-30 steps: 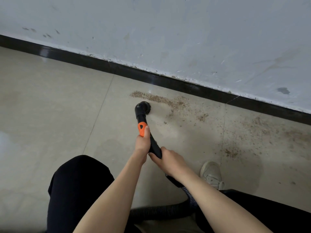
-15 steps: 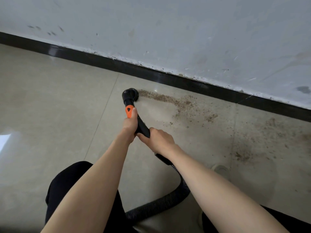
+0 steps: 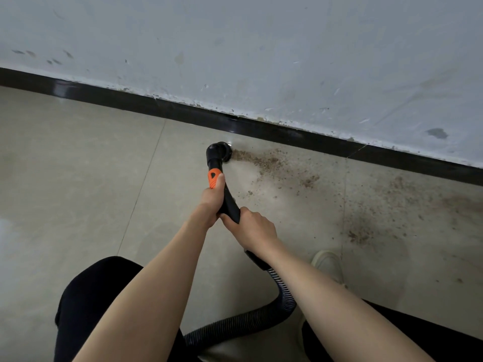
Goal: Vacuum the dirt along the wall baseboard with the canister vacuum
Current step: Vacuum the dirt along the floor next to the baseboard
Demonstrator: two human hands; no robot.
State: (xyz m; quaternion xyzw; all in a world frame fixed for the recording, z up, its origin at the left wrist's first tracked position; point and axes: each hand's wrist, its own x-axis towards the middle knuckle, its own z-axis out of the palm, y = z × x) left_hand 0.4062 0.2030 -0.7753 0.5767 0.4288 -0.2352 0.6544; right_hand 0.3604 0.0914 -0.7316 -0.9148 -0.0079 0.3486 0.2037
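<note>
A black round vacuum nozzle (image 3: 219,152) sits on the floor tile just short of the black baseboard (image 3: 274,131), at the left end of a brown dirt trail (image 3: 264,160). My left hand (image 3: 213,197) grips the black wand by its orange slider (image 3: 213,177), thumb laid along it. Just behind, my right hand (image 3: 252,227) holds the wand's handle (image 3: 231,205). The ribbed black hose (image 3: 261,317) loops back between my legs. The canister itself is out of view.
More dirt (image 3: 366,226) is scattered over the tiles to the right, up to the baseboard. A scuffed white wall (image 3: 261,61) rises behind. My knee in black (image 3: 96,296) is at the lower left and my light shoe (image 3: 328,265) at the right.
The nozzle swept left over the start of the dirt trail, clearing that part, and now sits closer to the baseboard at the trail's left end. Both hands kept their grip.
</note>
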